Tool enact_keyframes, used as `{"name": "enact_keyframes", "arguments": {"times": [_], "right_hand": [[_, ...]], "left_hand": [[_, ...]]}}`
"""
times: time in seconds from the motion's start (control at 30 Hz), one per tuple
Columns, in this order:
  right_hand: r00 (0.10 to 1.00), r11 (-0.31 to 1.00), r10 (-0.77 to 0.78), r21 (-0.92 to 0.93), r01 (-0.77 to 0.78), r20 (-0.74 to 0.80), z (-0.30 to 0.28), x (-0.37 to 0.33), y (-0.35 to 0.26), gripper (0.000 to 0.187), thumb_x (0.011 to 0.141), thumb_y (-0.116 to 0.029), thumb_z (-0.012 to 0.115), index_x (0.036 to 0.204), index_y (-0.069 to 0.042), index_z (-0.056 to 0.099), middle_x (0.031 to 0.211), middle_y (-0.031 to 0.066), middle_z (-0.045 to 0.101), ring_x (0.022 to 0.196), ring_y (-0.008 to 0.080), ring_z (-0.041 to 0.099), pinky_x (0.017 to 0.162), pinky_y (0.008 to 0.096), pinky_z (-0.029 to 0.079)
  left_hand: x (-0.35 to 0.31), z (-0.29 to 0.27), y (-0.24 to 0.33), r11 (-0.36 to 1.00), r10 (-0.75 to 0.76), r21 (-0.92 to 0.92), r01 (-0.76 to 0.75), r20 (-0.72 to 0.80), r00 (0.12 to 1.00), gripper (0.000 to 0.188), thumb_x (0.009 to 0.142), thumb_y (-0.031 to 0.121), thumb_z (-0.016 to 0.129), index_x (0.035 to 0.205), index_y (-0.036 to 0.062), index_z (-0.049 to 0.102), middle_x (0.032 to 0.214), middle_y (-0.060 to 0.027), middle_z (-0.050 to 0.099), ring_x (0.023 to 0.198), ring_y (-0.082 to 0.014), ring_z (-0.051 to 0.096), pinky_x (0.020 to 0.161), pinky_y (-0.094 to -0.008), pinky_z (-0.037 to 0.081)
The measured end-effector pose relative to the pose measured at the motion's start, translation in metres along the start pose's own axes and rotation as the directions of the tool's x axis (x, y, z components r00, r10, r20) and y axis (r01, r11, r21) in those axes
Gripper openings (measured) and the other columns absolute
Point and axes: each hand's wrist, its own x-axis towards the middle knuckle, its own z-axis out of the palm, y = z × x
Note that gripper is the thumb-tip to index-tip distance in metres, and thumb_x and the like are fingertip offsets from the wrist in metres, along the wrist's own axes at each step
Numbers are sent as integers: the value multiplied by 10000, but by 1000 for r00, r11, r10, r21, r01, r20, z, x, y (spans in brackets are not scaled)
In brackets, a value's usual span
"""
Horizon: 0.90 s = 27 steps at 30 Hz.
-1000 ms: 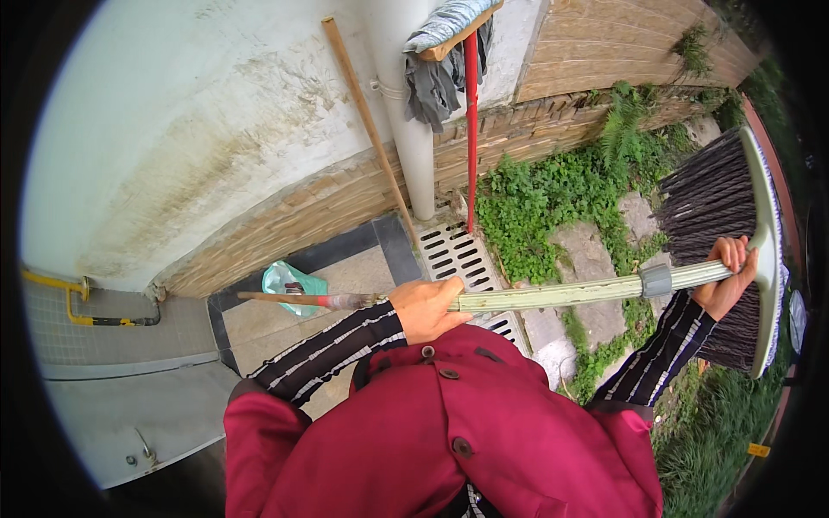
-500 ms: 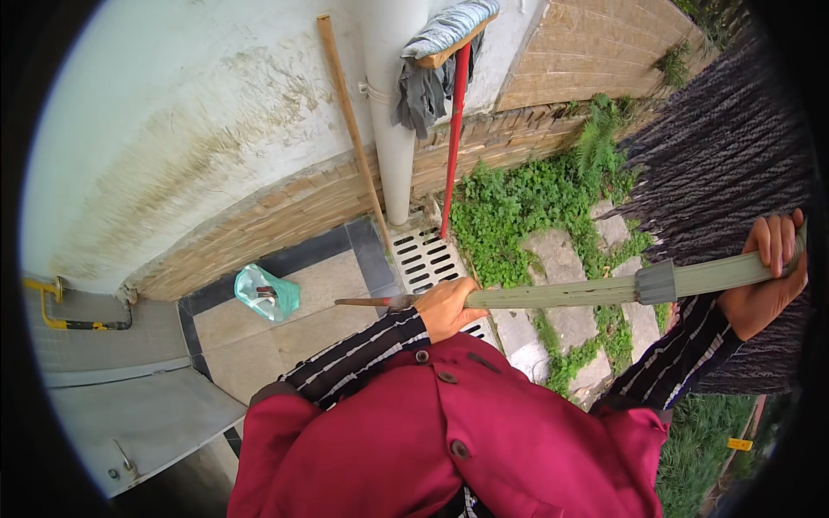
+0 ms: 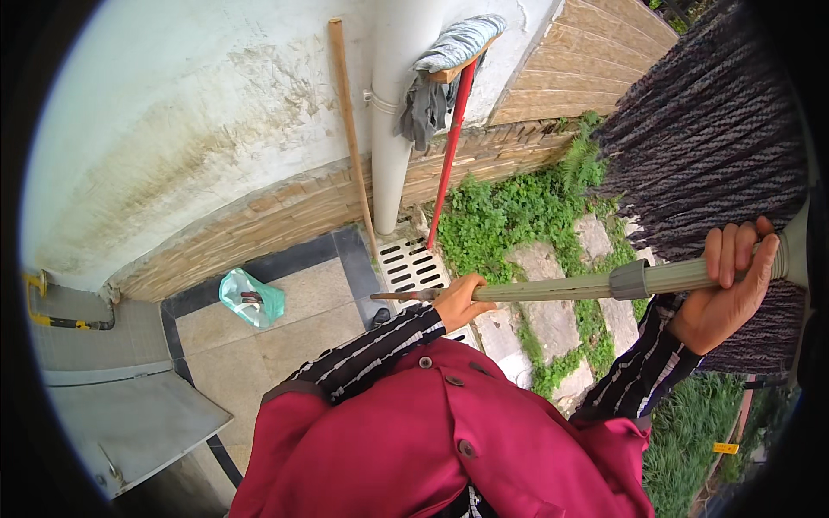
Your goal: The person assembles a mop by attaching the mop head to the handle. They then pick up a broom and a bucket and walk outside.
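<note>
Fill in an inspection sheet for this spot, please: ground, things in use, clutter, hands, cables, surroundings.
Ground: tiled floor, slotted drain cover, stone slabs among green plants.
Things in use: pale pole with a dark stringy head.
Clutter: green plastic bag on the floor, something inside.
Hands: left hand grips near the pole's brown end; right hand grips near the head.
Cables: nothing seen.
Surroundings: wooden stick, red pole and white pipe by the wall.

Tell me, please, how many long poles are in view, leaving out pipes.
3: the pale green pole in the left hand and right hand, the wooden pole left of the white drainpipe, and the red pole right of it.
</note>
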Motion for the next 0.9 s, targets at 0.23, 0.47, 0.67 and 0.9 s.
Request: {"name": "enact_keyframes", "arguments": {"times": [0.23,0.47,0.67,0.9], "right_hand": [[1000,998,-8,-64,7,-20,5,10,1,176,947,-118,497,1048,26,482,620,-33,304,467,27,247,417,185,246],[996,980,-57,-193,43,-68,9,5,-2,190,939,-124,513,1057,19,472,612,-33,314,442,19,243,409,174,236],[980,951,-117,-303,64,-162,-3,8,-8,174,954,-134,483,1036,18,465,615,-33,300,452,17,235,408,164,234],[976,903,-130,-427,43,-176,-19,15,-9,160,973,-139,452,1031,8,472,630,-35,259,493,31,240,454,190,239]], "left_hand": [[23,9,13,989,-39,-135,55,114,993,542,772,256,733,1168,60,419,1027,-128,554,953,-252,572,823,-338,456],[19,-12,-5,992,85,-99,-78,72,994,700,742,58,634,1358,79,303,1246,-160,484,1174,-320,466,1002,-377,365],[12,-70,-76,991,-133,3,133,13,991,479,789,48,589,1237,14,422,1170,-174,508,1101,-268,534,935,-354,427],[86,-136,-123,982,-178,64,180,-38,983,461,799,62,597,1223,12,421,1125,-192,502,1052,-298,558,874,-373,463]]}}
